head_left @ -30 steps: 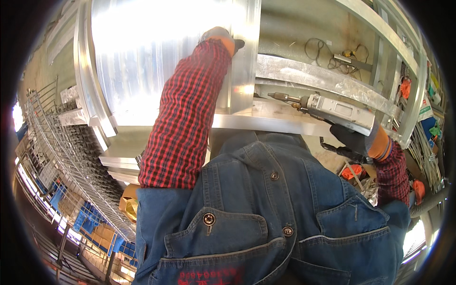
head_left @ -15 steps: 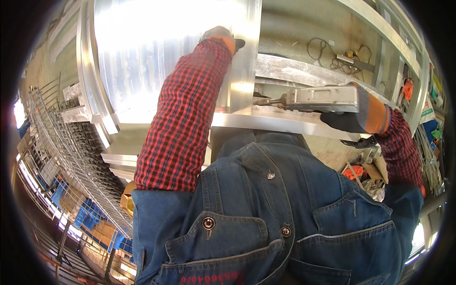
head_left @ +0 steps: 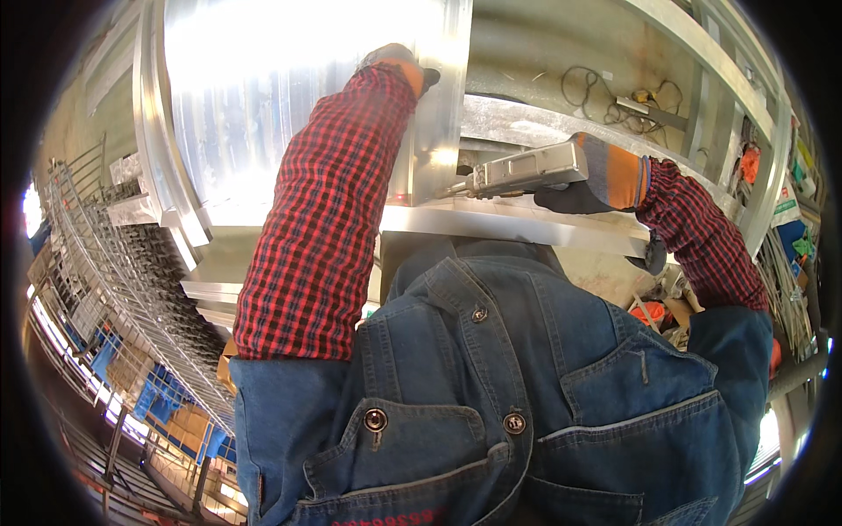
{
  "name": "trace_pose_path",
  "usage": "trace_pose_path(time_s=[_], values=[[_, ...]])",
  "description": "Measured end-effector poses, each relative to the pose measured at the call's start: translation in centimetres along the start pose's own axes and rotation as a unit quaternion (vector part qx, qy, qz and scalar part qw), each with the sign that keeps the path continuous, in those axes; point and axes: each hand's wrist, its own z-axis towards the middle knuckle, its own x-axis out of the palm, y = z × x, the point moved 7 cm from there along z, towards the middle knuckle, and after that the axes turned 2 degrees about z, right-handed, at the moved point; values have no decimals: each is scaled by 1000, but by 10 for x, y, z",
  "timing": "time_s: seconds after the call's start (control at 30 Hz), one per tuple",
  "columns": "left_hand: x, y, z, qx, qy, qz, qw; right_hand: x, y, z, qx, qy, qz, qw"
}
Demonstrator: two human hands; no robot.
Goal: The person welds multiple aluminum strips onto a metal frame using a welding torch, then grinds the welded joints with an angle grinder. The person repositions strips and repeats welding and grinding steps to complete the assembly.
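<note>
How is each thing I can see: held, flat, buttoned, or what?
Left hand: gloved, on the shiny panel.
Right hand: gloved, closed around the drill-like tool.
Drill-like tool: held, pointing left.
Shiny panel: lying flat, partly glaring.
Denim jacket: buttoned in front.
Cable: loosely looped.

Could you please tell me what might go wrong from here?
The tool in the right hand points its tip at the panel's near right corner; it could skid on the smooth metal and scratch it.
The left hand is on the same panel, beyond the tip, so a slip that way might catch the glove.
Strong glare covers much of the panel and may hide marks there.
</note>
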Motion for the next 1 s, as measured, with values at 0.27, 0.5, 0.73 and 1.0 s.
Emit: trace_pose_path(time_s=[0.27, 0.5, 0.73, 1.0], values=[[-4, -3, -7, -35, 33, -3, 999, 4, -1, 19, -21, -35, 42, 998], [-2, -10, 2, -12, 32, 89, 995, 1, 19, 22, 18, -27, 79, 996], [4, -7, 13, -27, 36, 81, 996, 13, 0, 25, -33, -33, 11, 999], [5, -5, 18, 0, 18, 76, 997, 21, 6, 29, -45, 60, 60, 995]])
